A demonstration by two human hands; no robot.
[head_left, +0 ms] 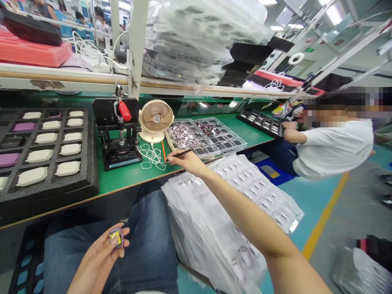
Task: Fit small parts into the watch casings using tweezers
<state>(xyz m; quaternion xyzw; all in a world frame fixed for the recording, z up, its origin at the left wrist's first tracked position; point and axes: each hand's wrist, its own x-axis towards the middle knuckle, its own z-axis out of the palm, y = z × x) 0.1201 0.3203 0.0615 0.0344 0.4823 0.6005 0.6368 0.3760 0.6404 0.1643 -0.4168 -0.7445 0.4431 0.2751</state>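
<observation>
My left hand (102, 250) is low over my lap, fingers pinched round a small square part (116, 237) with a shiny yellow face. My right hand (187, 161) reaches out to the green bench edge and grips thin dark tweezers (180, 154), their tip pointing left at a loose pile of white gasket rings (152, 157). A black hand press (118, 130) with a red-handled lever stands just left of the rings. Behind the hand lie clear blister trays (206, 136) filled with small parts.
A black foam tray (45, 151) of white and purple casings fills the left bench. A small beige fan (156, 119) stands by the press. Stacked clear trays (232, 204) lean beside my right knee. A seated person in a white shirt (333, 149) works further right.
</observation>
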